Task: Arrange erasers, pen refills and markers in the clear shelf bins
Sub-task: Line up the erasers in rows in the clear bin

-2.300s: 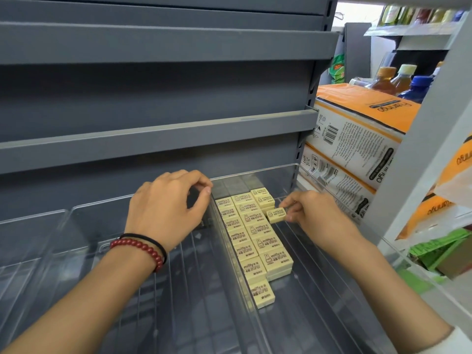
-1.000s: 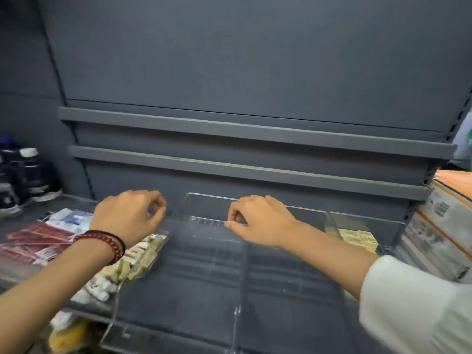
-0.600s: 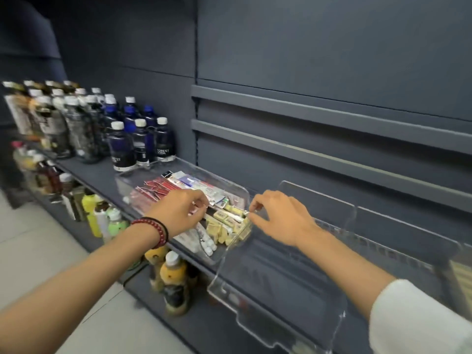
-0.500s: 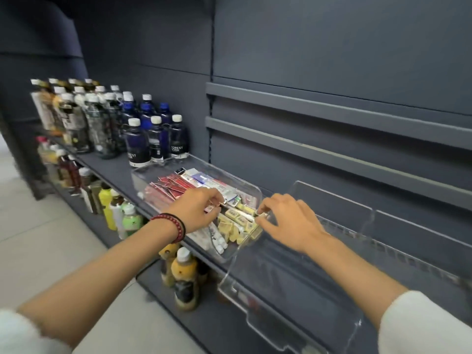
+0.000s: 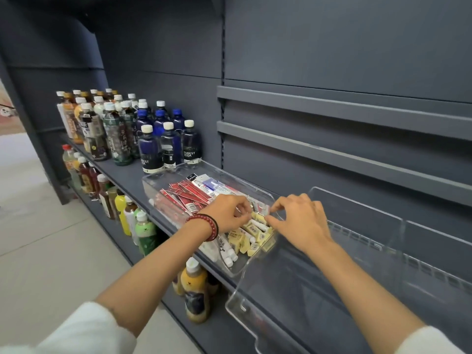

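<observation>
Just over the erasers, left hand and right hand curl fingers.

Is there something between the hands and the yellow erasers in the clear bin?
Nothing visible does. The clear bin is open on top, and the left hand and right hand have their fingertips at the yellow erasers.

Two hands: a left hand and a right hand. One stocked clear bin. Beside it are empty clear bins, at least two. Three white-capped dark blue bottles stand in front. The yellow erasers are too heaped to count. Two grey rails.
</observation>
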Available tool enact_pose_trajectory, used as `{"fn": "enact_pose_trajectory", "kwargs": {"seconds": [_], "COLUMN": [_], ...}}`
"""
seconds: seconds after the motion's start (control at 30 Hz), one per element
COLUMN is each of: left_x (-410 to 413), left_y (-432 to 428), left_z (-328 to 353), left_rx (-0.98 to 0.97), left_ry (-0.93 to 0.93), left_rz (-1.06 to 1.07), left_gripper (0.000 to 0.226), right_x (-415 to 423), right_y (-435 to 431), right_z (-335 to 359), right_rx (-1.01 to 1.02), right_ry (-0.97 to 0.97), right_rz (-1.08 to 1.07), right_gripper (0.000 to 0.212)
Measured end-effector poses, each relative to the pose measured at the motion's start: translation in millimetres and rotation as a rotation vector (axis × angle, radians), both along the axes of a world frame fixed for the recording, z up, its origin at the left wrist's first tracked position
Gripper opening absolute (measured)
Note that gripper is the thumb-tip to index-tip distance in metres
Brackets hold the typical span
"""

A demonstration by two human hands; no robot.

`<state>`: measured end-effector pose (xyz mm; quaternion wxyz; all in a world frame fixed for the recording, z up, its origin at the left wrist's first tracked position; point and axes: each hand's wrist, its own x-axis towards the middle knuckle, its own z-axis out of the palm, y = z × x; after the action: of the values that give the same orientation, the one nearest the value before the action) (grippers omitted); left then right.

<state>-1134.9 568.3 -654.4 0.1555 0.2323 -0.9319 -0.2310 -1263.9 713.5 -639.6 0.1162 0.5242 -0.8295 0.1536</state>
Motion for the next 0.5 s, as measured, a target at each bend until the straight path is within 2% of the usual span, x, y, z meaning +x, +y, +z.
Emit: {"fn": "enact_pose_trajectory", "kwargs": {"seconds": [0.17,0.27,0.37,0.5], "left_x": [-8,-14,-21,-27], "left_y": [-6,-12,-17,-22], "left_z": [-1,1,-4,-12], "left_rx": [-0.047,-0.038,-0.044,-0.071], "left_ry": [-0.211,-0.205,-0.188,-0.180], "left_rz": [-0.062,-0.062,-0.054,-0.065], "left_gripper": [0.046,0.060,0.062,0.055], "right_x": [-3,-5,-2,-5], "right_y": [1,-2,-6,-10], "right_z": [-2,-1,-2,-1], "right_rx": [-0.008,-0.011,-0.030,-0.045], "right_ry": [-0.014,-0.045,-0.064,-0.091], "right_rz": [-0.076,-0.098,-0.106,-0.130], "right_gripper": [0.031,0.031,0.027,0.027]}}
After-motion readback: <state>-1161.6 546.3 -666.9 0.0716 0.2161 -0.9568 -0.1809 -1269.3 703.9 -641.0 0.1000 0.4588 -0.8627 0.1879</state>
